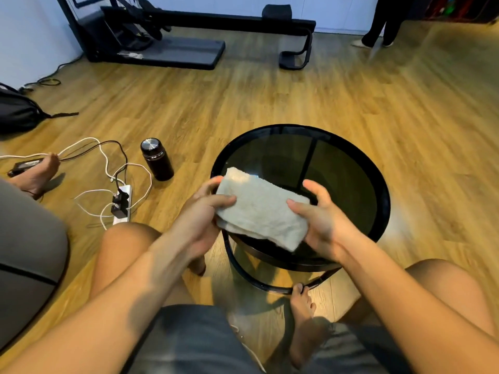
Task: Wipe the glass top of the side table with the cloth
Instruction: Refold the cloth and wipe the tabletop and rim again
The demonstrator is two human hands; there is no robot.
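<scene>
A round side table (pixel 378 184) with a black rim and a dark glass top (pixel 337 171) stands on the wooden floor in front of me. A folded pale grey cloth (pixel 259 209) is held just above the near left part of the glass. My left hand (pixel 205 217) grips the cloth's left end, thumb on top. My right hand (pixel 321 220) holds its right end, fingers curled around the edge. Whether the cloth touches the glass cannot be told.
A black flask (pixel 157 160) stands on the floor left of the table. A power strip (pixel 122 203) with white and black cables lies further left. A treadmill (pixel 162 47) is at the back, a black bag (pixel 19 112) at far left, and a standing person's legs (pixel 378 25) at top right.
</scene>
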